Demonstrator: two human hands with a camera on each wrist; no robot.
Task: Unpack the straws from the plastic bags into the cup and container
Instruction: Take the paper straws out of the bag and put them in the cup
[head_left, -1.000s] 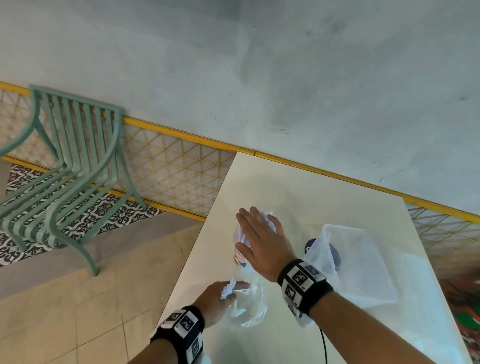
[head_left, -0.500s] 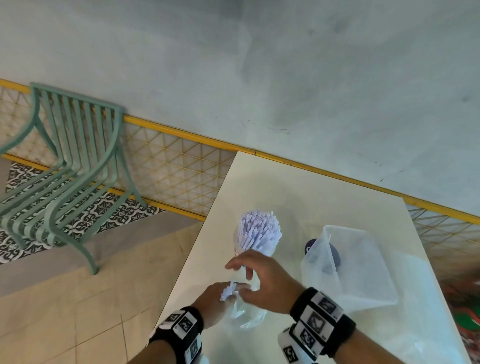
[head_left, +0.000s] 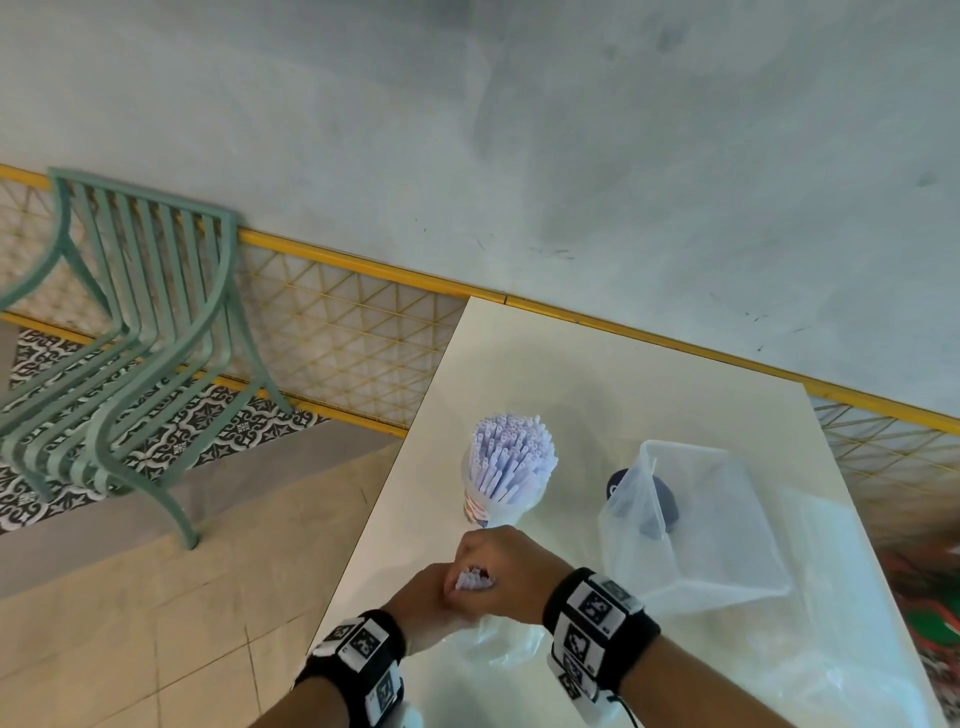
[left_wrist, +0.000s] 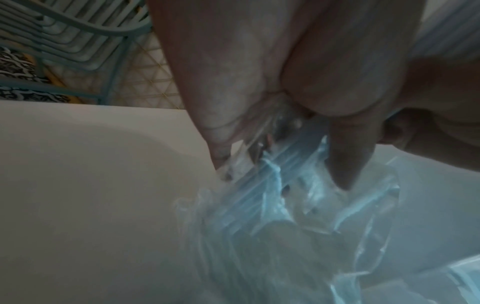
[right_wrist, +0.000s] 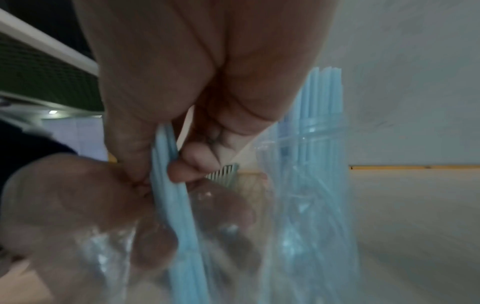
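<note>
A clear cup packed with pale straws stands upright on the white table. Nearer to me, my left hand grips a crumpled clear plastic bag at its mouth. My right hand is closed round a small bunch of straws that sticks out of the bag. In the right wrist view the thumb and fingers pinch these light blue straws. The left wrist view shows fingers on the bag. A clear container lies right of the cup.
A dark round object lies behind the container's wall. More clear plastic covers the table's right side. A green metal chair stands on the floor to the left. The table's far edge meets a grey wall with a yellow rail.
My right hand left the top of the straws in the cup, came back toward me and closed on the straws at the bag's mouth beside my left hand.
</note>
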